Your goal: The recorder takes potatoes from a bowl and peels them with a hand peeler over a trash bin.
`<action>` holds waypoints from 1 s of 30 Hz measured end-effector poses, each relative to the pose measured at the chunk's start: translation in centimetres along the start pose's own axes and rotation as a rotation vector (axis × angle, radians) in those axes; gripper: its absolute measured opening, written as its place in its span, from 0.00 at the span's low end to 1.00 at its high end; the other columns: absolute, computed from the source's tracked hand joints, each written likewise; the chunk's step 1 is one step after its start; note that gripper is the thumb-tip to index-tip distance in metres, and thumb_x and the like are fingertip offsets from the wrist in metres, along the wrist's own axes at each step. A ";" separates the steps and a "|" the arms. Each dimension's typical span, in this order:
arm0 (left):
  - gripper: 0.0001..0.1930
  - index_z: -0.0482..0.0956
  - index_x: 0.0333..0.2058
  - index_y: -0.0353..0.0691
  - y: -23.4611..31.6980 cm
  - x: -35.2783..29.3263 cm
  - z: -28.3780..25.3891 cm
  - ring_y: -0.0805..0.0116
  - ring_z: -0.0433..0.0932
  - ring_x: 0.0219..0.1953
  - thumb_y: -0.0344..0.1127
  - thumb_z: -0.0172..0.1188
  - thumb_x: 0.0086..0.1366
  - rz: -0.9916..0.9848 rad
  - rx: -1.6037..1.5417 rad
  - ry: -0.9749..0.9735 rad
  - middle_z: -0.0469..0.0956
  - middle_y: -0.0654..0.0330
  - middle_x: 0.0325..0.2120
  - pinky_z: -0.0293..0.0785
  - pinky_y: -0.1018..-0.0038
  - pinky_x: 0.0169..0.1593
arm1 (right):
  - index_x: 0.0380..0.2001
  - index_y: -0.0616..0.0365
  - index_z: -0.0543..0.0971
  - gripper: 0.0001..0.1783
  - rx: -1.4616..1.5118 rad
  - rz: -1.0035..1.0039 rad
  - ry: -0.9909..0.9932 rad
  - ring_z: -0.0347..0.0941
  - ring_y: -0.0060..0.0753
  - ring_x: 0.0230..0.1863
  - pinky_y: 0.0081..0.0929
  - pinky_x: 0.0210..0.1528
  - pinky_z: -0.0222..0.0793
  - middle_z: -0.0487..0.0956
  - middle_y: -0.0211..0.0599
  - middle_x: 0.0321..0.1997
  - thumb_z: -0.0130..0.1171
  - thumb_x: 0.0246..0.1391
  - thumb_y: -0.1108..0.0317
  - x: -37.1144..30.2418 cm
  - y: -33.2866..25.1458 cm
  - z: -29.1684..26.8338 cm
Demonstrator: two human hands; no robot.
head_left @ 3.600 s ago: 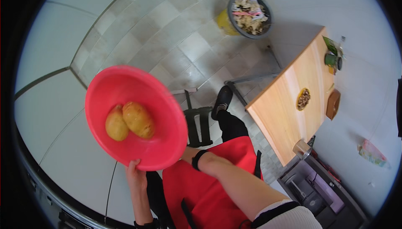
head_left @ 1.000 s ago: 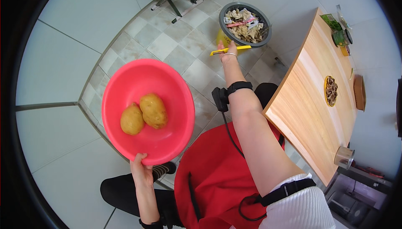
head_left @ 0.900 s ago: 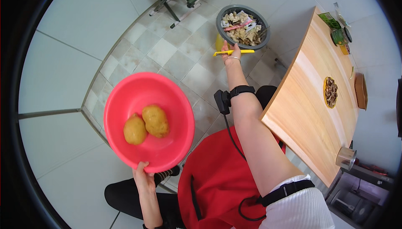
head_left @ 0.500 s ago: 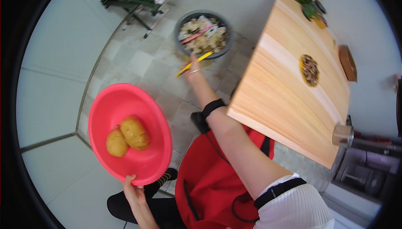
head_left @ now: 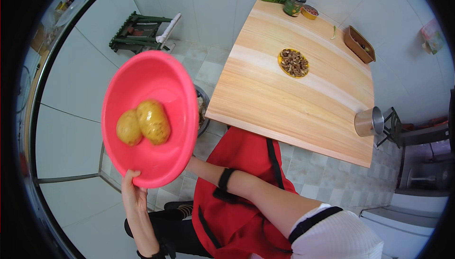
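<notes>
My left hand (head_left: 134,191) is closed on the near rim of a pink plastic basin (head_left: 177,90), holding it up and tilted. Two potatoes, a smaller one (head_left: 128,127) and a larger, wet-looking one (head_left: 154,122), lie side by side inside. My right forearm (head_left: 249,188) reaches left across my red apron (head_left: 239,152). Its hand is hidden behind the basin, so its fingers and anything in them do not show. Past the basin's right rim, a grey bin (head_left: 204,121) with scraps in it shows only in part.
A wooden table (head_left: 265,102) stands at the right. On it are a yellow plate of brown chopped pieces (head_left: 294,63), a metal cup (head_left: 368,121) near the right edge, a brown tray (head_left: 359,45) and a dark-lidded jar (head_left: 294,4). A green folding stool (head_left: 140,31) stands at the far left.
The basin has risen with the potatoes and now covers part of the bin. My right hand, which held a slim yellow tool by the bin, has drawn back behind the basin. The view has shifted.
</notes>
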State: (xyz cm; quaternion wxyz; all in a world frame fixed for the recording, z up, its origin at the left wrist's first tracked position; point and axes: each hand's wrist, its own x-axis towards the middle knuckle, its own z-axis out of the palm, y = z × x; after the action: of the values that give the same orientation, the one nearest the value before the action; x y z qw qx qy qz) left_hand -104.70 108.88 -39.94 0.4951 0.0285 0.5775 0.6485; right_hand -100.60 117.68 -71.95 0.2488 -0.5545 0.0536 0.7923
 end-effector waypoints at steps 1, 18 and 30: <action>0.16 0.69 0.42 0.32 0.3 -0.5 2.3 0.67 0.77 0.38 0.23 0.52 0.52 -0.015 -0.001 -0.063 0.74 0.58 0.37 0.79 0.72 0.41 | 0.45 0.55 0.66 0.21 0.075 -0.007 -0.137 0.74 0.36 0.25 0.26 0.19 0.70 0.72 0.38 0.39 0.53 0.53 0.55 -1.5 0.0 -1.9; 0.12 0.70 0.35 0.31 -1.1 0.2 13.6 0.72 0.77 0.21 0.24 0.52 0.50 -0.142 0.306 -0.444 0.75 0.58 0.26 0.79 0.79 0.24 | 0.45 0.56 0.68 0.14 0.132 -0.444 -0.349 0.67 0.29 0.20 0.22 0.22 0.67 0.73 0.38 0.27 0.46 0.56 0.65 -34.3 -31.4 -16.4; 0.12 0.70 0.37 0.31 -2.5 1.2 17.8 0.76 0.77 0.24 0.27 0.52 0.51 -0.088 0.473 -0.605 0.75 0.62 0.26 0.80 0.80 0.26 | 0.47 0.48 0.65 0.15 0.078 -0.596 -0.232 0.67 0.26 0.24 0.24 0.22 0.67 0.72 0.36 0.31 0.49 0.55 0.67 -33.8 -40.0 -18.1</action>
State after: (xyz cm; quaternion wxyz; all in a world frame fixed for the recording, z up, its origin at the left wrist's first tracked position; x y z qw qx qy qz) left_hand -92.96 122.17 -36.64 0.6503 0.3070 0.5395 0.4379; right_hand -58.24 134.68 -40.58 0.4956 -0.4416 -0.1095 0.7398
